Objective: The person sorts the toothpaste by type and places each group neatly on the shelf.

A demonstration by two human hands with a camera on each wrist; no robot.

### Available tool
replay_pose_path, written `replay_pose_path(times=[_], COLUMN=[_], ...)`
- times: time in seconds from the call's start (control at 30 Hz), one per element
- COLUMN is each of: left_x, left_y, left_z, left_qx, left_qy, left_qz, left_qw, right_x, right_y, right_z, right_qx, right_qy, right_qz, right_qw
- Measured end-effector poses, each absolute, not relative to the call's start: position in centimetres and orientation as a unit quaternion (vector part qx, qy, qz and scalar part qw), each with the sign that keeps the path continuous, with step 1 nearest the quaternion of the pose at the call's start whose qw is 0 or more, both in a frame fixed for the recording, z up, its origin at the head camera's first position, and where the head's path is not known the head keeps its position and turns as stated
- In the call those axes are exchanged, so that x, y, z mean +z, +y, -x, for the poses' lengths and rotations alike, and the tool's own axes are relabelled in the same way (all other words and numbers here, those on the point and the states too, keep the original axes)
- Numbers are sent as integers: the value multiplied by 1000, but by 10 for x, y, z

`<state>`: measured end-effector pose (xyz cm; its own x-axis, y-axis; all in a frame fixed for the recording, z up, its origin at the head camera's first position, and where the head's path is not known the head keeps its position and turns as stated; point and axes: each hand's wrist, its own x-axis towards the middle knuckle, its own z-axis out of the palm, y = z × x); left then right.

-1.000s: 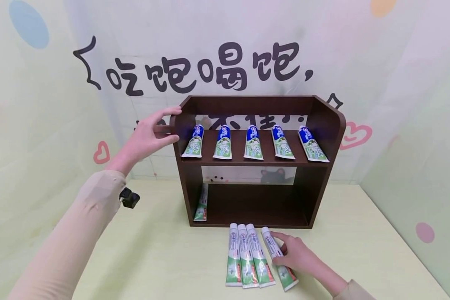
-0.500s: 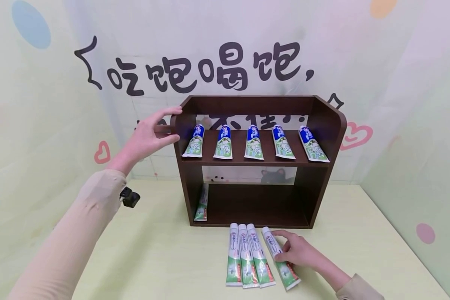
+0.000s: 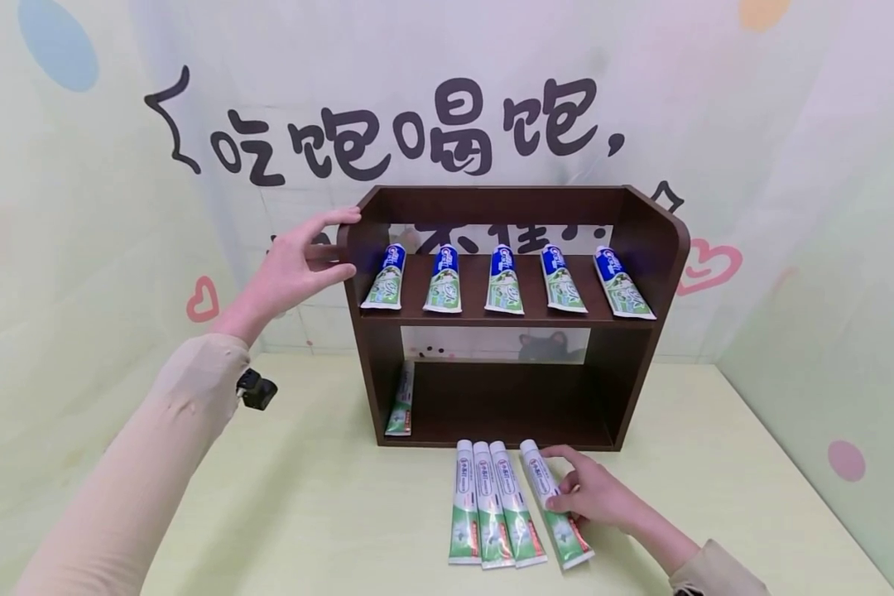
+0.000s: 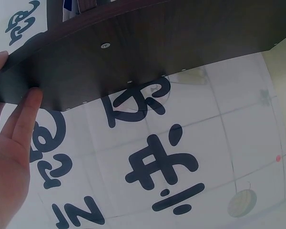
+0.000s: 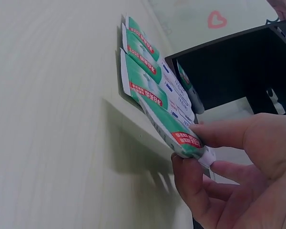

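Head view: Two-tier brown shelf [image 3: 502, 406] stood on table [image 3: 328, 497]. Its left side panel is gripped near the top by the left hand [image 3: 292, 261], fingers and thumb bent about the front edge. In front of the lower tier, one green-and-white tube [image 3: 542, 480] is pinched by the right hand [image 3: 596, 497]. It is set just apart from three matching tubes [image 3: 491, 507], laid side by side. One similar tube [image 3: 400, 406] is lodged by the left wall of the lower tier; five blue-capped-end tubes [image 3: 504, 285] are spaced along the upper tier.

Left wrist view: Outer face of the panel seen close. A fingertip is pressed to it; the shelf's contents are mostly hidden.

Right wrist view: Held tube is pinched between thumb and fingers, tilted, with a shadow cast beside it; seemingly raised, at least in part. Step in hand judged to be pick-up, with stocking of the lower tier likely. For the next move, a firm pinch, a lift clear of the neighbours and a low entry under the upper board would be needed.
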<state>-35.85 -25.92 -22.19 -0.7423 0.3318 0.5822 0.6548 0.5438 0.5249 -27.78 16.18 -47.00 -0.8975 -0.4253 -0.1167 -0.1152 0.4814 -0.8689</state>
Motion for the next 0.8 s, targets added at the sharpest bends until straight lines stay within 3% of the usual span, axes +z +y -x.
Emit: replay_pose_path(times=[0.8], left_x=[-219], left_y=[-259], left_z=[356], left_qx=[-374], left_qy=[-859], left_qz=[281], left_qw=[207], right_x=[-458], right_y=[158], right_z=[287], right_qx=[-531], right_qy=[819], right_qz=[164], right_qw=[140])
